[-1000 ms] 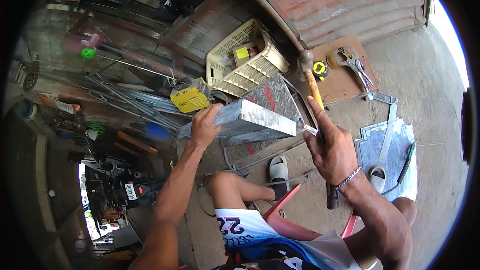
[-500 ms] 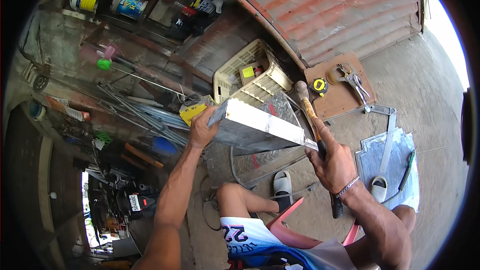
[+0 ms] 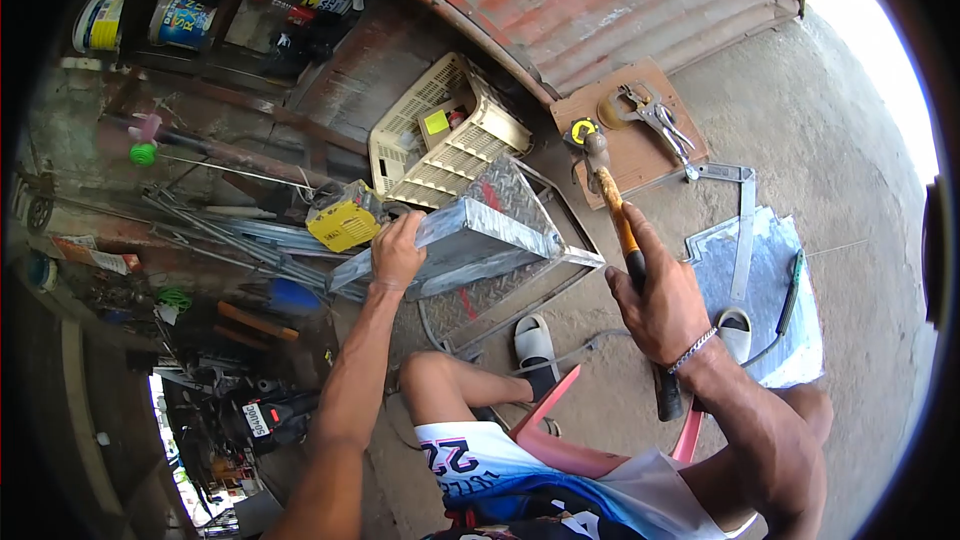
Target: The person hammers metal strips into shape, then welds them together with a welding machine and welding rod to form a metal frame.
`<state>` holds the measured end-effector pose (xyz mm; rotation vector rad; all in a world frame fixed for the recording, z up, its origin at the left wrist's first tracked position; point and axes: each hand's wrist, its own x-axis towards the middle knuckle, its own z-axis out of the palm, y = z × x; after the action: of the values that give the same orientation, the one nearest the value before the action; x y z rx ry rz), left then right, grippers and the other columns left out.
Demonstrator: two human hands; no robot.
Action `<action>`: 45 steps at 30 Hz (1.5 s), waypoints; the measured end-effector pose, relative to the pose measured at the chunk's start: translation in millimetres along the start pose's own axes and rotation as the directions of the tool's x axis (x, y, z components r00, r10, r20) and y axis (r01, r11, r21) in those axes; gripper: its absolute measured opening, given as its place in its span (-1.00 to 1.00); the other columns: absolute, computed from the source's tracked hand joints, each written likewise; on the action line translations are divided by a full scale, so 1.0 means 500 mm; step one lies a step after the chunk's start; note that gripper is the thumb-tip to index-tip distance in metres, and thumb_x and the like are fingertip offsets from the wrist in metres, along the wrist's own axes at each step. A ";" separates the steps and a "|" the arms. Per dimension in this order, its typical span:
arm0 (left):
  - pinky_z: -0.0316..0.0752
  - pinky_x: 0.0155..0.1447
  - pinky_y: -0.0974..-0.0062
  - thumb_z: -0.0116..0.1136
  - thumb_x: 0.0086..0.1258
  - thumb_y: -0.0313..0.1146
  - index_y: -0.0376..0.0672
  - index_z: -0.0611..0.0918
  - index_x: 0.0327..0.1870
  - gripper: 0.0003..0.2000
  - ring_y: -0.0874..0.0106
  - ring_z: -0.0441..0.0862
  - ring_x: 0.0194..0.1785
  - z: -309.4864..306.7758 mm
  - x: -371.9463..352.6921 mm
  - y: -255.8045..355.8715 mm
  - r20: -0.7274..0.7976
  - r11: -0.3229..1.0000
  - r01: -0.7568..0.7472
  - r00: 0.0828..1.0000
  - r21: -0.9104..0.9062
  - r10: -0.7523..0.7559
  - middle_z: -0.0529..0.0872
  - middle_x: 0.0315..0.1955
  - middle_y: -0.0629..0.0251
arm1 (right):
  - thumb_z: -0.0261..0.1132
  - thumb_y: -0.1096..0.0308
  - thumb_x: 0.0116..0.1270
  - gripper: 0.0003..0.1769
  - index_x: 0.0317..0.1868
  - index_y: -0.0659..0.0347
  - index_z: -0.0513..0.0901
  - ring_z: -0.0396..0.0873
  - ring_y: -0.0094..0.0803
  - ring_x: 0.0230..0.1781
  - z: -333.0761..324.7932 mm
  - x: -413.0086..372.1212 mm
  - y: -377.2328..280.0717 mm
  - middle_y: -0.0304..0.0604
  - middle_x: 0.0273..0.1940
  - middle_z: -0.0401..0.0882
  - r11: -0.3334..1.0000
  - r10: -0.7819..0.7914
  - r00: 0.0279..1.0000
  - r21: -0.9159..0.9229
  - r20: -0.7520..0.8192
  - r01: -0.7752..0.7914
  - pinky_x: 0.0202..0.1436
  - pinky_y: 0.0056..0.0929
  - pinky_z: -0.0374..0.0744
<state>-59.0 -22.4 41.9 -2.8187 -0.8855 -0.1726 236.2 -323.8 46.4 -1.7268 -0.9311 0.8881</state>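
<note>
My left hand (image 3: pixel 398 254) is closed around the near edge of a bent sheet-metal tray (image 3: pixel 470 223), its fingers over the top. The grey, scuffed tray sits tilted above a diamond-plate surface (image 3: pixel 490 185) with a metal frame. In my right hand (image 3: pixel 662 308) is a ball-peen hammer (image 3: pixel 613 195), gripped by its worn yellow-orange and black handle. The hammer head points away from me, apart from the tray and close to a yellow tape measure (image 3: pixel 580 131). A yellow machine (image 3: pixel 343 219) stands just beyond my left hand.
A cream plastic crate (image 3: pixel 480 140) stands behind the tray. Locking pliers (image 3: pixel 655 120) lie on a wooden board (image 3: pixel 628 165). On the right, a metal angle tool (image 3: pixel 745 230) overlaps a flat metal sheet (image 3: pixel 765 325). Metal bars (image 3: pixel 215 235) lie at left; a pink stool (image 3: pixel 570 455) is beneath me.
The view has shifted, so the surroundings appear further left. The tray has turned to show more of its inner face, and its right end is now apart from my right hand and the hammer.
</note>
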 end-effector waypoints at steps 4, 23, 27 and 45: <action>0.53 0.02 0.12 0.52 0.05 -0.33 -0.14 0.54 0.11 -0.44 -0.01 0.64 -0.04 -0.015 0.014 0.008 0.102 0.996 0.046 0.994 -0.082 -0.037 0.67 -0.11 0.13 | 0.27 0.45 0.33 -0.22 0.54 0.21 0.20 0.66 0.28 -0.32 0.008 -0.011 0.009 0.35 -0.40 0.60 1.000 -0.021 1.000 -0.017 -0.001 0.021 -0.18 0.02 0.58; 0.52 -0.11 0.14 0.40 -0.15 -0.33 -0.14 0.58 -0.22 -0.61 0.03 0.66 -0.21 0.016 -0.024 0.072 -0.157 0.996 0.082 0.984 -0.030 -0.086 0.67 -0.32 0.13 | 0.31 0.11 0.29 -0.01 0.65 0.07 0.01 0.70 -0.03 -0.41 0.119 -0.102 -0.019 0.22 -0.15 0.51 0.756 -0.438 0.757 -0.255 0.485 0.602 -0.45 -0.18 0.70; 0.52 -0.07 0.26 0.47 -0.20 -0.39 -0.04 0.58 -0.18 -0.55 0.17 0.66 -0.16 0.026 -0.026 0.063 -0.162 0.991 0.108 0.982 0.077 -0.094 0.67 -0.29 0.27 | 0.31 0.11 0.29 -0.01 0.65 0.08 0.02 0.70 -0.04 -0.42 0.137 -0.102 -0.005 0.24 -0.14 0.51 0.788 -0.374 0.771 -0.262 0.516 0.557 -0.44 -0.15 0.70; 0.52 -0.10 0.26 0.37 0.09 -0.38 -0.04 0.59 -0.22 -0.75 0.21 0.67 -0.19 0.027 -0.026 0.074 -0.240 0.993 0.089 0.968 0.073 -0.069 0.68 -0.32 0.31 | 0.23 0.37 0.29 -0.03 0.66 0.01 -0.04 0.71 0.06 -0.43 0.131 -0.058 -0.051 0.31 -0.12 0.52 0.868 -0.284 0.848 -0.254 0.447 0.426 -0.45 -0.08 0.71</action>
<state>-47.5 -56.4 21.3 -2.6173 -0.9259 -0.4628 161.2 -317.3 56.0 -1.5938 -1.7157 0.8697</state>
